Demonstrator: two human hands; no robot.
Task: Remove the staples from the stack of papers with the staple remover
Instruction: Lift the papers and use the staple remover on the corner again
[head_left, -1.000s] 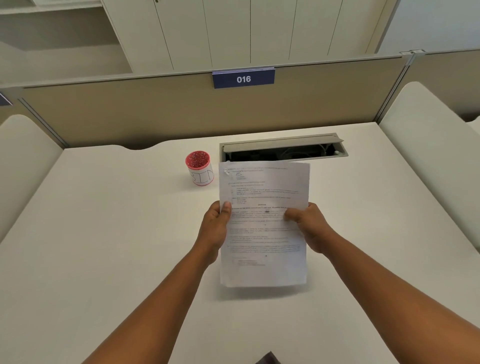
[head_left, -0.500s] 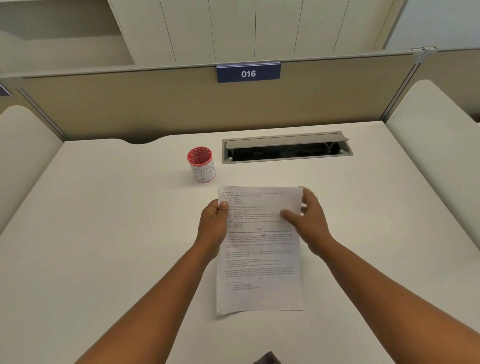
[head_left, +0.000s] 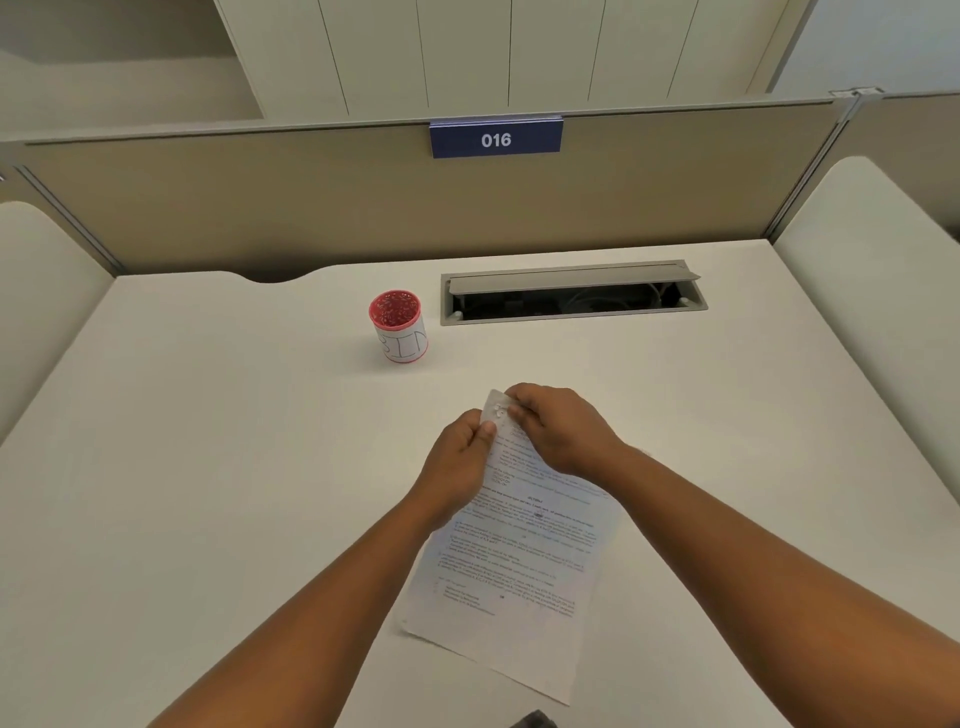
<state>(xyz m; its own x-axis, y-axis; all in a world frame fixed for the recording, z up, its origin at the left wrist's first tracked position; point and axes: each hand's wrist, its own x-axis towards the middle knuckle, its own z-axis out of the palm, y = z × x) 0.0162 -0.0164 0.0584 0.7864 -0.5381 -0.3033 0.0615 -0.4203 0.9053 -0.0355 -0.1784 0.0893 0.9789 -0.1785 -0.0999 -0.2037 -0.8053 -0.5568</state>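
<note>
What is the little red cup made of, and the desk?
The red cup looks like matte plastic, judging by its smooth, even rim, with a white paper label wrapped around it; I can't be sure. The desk looks like a smooth off-white laminate, flat with a faint sheen.

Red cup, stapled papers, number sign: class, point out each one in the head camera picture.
red cup (head_left: 402, 338), head view, on its white label.
stapled papers (head_left: 519, 561), head view, on the middle of the top printed sheet.
number sign (head_left: 496, 139), head view, on the digits 016.
</note>
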